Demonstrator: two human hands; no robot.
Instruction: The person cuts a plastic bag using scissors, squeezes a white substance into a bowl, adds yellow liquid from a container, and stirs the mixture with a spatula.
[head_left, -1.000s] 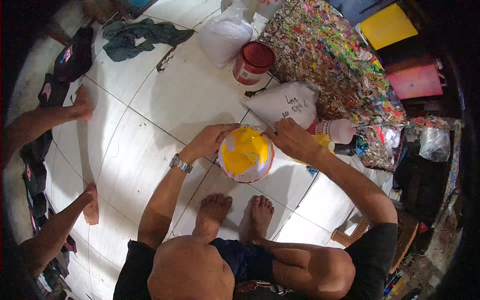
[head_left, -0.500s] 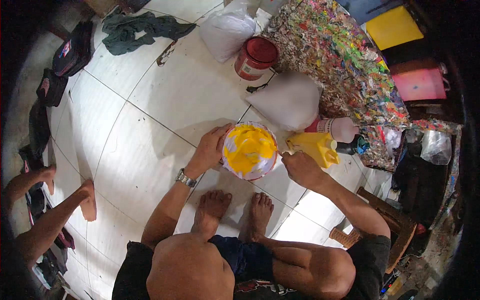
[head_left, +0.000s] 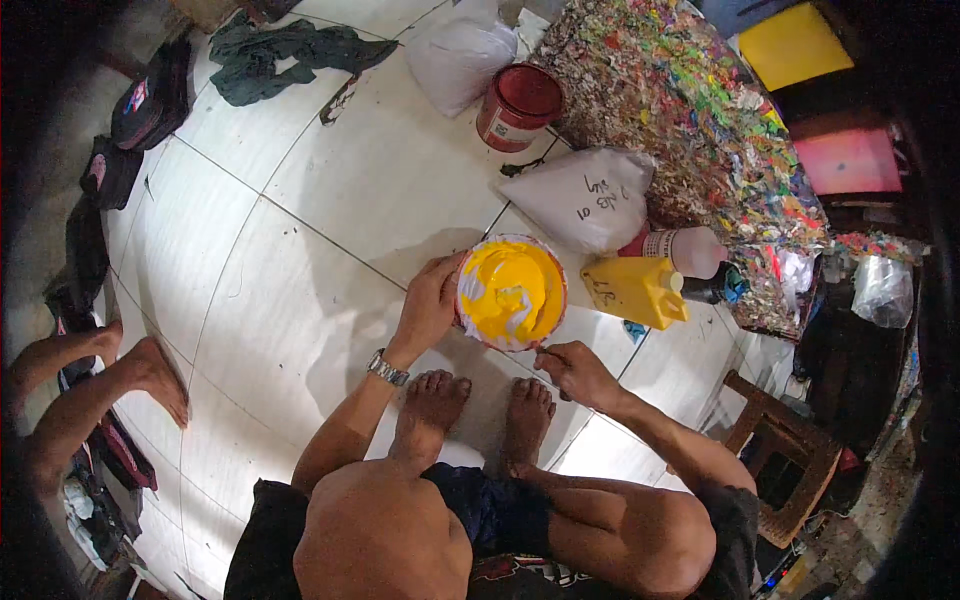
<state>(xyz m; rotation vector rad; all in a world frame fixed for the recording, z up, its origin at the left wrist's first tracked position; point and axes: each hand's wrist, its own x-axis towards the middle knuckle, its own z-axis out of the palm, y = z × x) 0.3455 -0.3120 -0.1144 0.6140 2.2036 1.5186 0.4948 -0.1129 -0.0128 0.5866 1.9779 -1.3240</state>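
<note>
Left hand [head_left: 432, 305]: your fingers and thumb clasp the left side of a round tub [head_left: 505, 346]. Right hand [head_left: 580, 376]: your fingers close in a pinch on a slim tool [head_left: 542, 350], mostly hidden, at the tub's lower-right rim. The tub lies between your hands, nearer the left; its mouth faces up, showing yellow paste [head_left: 545, 290] with pale streaks. Being round, it presents no long axis; the tool's direction cannot be told. Your left forearm slants up and rightward, a metal watch [head_left: 388, 368] at its wrist; your right reaches up and leftward, knuckles uppermost. Outward, note your bare feet below on the tiled floor [head_left: 300, 260], a yellow jug [head_left: 625, 290] to the right, and a white bag [head_left: 585, 200] beyond.
</note>
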